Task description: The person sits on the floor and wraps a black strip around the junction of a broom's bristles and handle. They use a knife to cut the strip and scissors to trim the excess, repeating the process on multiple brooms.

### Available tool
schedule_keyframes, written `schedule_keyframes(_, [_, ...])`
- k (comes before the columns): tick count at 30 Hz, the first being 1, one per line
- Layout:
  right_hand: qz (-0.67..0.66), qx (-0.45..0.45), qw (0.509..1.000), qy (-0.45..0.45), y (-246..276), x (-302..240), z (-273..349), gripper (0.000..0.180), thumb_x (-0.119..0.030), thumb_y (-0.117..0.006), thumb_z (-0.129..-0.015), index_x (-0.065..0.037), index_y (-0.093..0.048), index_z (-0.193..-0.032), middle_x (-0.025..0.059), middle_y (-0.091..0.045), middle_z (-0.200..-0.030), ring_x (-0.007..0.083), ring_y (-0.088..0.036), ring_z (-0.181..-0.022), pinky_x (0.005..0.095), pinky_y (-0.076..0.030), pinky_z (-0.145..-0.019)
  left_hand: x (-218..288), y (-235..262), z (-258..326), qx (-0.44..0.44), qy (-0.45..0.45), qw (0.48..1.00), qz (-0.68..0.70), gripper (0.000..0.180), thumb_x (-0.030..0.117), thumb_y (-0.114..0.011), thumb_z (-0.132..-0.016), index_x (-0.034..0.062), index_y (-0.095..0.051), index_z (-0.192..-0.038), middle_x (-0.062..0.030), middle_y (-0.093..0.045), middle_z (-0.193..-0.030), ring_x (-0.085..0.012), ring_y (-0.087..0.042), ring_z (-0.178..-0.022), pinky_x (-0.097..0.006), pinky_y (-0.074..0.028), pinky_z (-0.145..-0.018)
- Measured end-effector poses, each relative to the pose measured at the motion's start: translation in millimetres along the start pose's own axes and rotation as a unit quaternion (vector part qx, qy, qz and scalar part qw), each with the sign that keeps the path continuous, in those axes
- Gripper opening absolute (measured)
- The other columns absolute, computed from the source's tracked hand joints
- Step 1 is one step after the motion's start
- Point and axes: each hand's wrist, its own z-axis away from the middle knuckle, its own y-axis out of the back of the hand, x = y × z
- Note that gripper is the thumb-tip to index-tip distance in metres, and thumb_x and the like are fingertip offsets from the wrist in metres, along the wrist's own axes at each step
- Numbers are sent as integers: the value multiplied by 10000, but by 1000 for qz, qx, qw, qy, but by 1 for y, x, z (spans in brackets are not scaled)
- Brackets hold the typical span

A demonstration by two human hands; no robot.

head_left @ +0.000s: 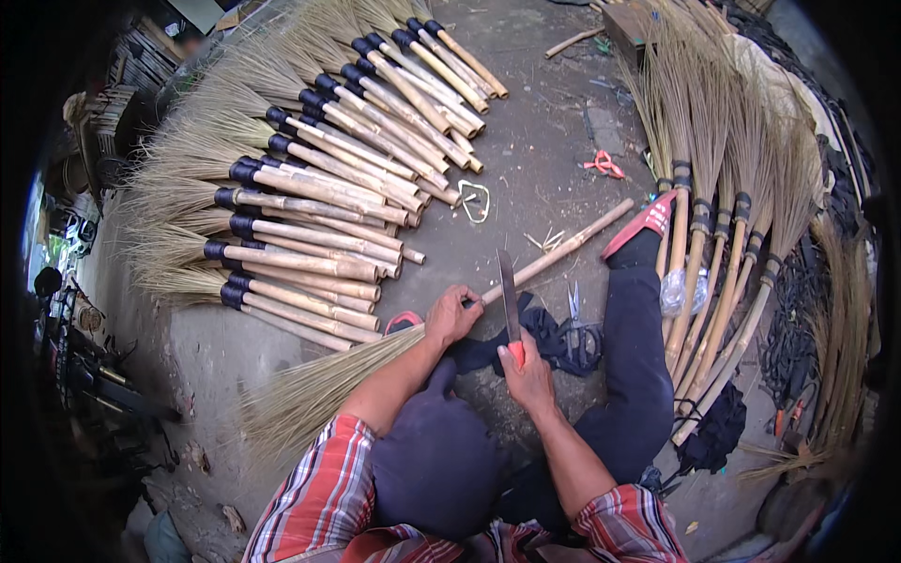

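Note:
My left hand (453, 315) is closed round a grass broom where its bristles meet the handle. The pale bamboo handle (572, 247) slants up to the right, and the loose bristles (314, 387) fan out to the lower left under my forearm. In my right hand (531, 377) is a long knife with a red grip, its dark narrow blade (509, 293) pointing up and crossing the broom handle in the picture. Whether blade and bamboo touch, I cannot tell. Scissors (575, 321) with dark handles lie beside black strips (483, 349) between my legs.
Rows of finished-looking brooms (324, 192) with black bindings lie at the left. More brooms (699, 216) stretch along the right, beside my outstretched leg (634, 347). A red ribbon-like loop (603, 164) and a pale ring-shaped strip (476, 202) lie on the floor.

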Motion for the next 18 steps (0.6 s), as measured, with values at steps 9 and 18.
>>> schedule_keyframes(9, [45,0,999,8,-10,5,-17,466,-481,-611,-1034,-23,-633,-1119,306,-721,-942,537,-686,-935,592,-526,-813,-6,-3,-2,-1,-24,999,28,272,298,-811,-887,62,-730,-995,-189,-711,-1126,-370,-694,-1072,-427,-536,-928])
schedule_keyframes(18, [40,-11,999,20,-13,8,-21,493,-519,-580,-1034,-33,-620,-1105,328,-727,-954,545,-694,-926,607,-527,-818,-8,-3,-4,-13,-27,999,42,256,273,-817,-887,51,-718,-968,-179,-704,-1111,-330,-692,-1053,-400,-528,-927])
